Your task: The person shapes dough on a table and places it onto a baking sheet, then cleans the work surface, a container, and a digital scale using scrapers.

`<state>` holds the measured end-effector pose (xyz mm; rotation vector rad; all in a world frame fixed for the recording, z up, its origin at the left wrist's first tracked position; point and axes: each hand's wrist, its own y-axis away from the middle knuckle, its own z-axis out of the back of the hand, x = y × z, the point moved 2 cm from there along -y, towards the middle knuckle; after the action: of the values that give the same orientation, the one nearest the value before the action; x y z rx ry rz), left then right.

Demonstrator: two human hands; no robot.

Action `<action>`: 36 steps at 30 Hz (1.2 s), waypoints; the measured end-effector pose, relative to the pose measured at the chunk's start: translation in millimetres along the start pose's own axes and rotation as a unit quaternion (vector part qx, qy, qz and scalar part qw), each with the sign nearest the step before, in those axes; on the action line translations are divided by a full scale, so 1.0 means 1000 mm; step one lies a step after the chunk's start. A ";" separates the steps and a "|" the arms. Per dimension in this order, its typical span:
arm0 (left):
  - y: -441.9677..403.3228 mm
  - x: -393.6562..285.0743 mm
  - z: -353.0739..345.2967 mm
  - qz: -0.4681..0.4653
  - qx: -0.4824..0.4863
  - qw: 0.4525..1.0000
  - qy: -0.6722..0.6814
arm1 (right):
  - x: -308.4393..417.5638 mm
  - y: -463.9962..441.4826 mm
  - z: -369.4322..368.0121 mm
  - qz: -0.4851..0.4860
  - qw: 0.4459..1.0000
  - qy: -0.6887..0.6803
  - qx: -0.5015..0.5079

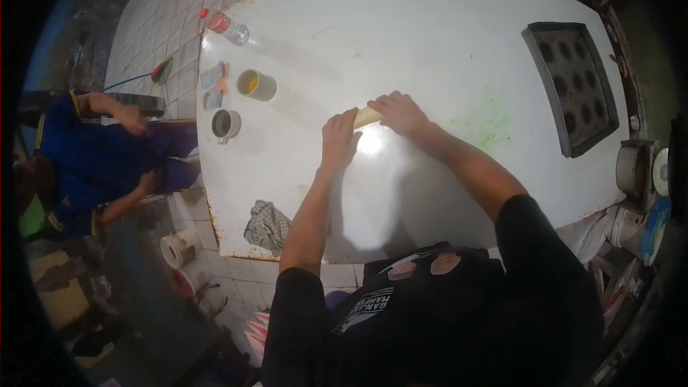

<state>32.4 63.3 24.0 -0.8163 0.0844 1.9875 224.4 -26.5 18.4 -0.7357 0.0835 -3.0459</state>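
A pale, short roll of dough [367, 116] lies on the white table in front of me. My left hand [340, 136] is closed over its left end, fingers curled on top. At the other end, my right hand [400, 112] has its fingers bent round the roll. Only the stretch of dough between the hands shows; both ends are hidden under my fingers.
On the white table [430, 21] are a mug with yellow contents [266, 87], a metal cup [226, 124], a plastic bottle [229, 28], a checked cloth [267, 226] and a dark tray with round hollows [573, 86]. A person in blue [97, 154] sits at the left.
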 end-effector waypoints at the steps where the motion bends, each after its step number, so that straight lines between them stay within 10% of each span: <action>1: -0.003 0.003 -0.002 0.008 -0.004 1.000 0.000 | -0.002 -0.006 -0.005 -0.044 0.997 0.010 0.060; 5: -0.023 0.023 0.015 0.123 0.114 0.975 0.145 | -0.014 -0.026 0.012 -0.054 0.982 -0.111 0.144; 7: -0.040 0.020 0.046 0.183 0.223 0.927 0.238 | 0.006 -0.027 0.063 -0.160 0.897 -0.191 0.365; 11: -0.046 0.011 0.053 0.237 0.420 0.752 0.449 | 0.005 0.018 0.097 -0.202 0.806 -0.406 0.380; 15: -0.061 -0.056 0.049 0.198 0.460 0.724 0.474 | -0.001 0.092 0.101 -0.236 0.651 -0.655 0.302; 22: -0.121 -0.220 -0.038 0.097 0.536 0.778 0.314 | -0.054 0.226 0.192 -0.240 0.854 -0.391 0.245; 28: -0.195 -0.366 -0.187 0.018 0.499 0.835 0.230 | -0.208 0.361 0.254 -0.253 0.919 -0.293 0.071; 36: -0.362 -0.535 -0.336 -0.338 0.281 0.895 0.078 | -0.365 0.463 0.357 -0.284 0.926 -0.061 -0.241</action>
<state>666.2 -266.6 166.4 -0.5171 0.3960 1.1423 709.2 -500.1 144.3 -1.1501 0.7722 -3.5474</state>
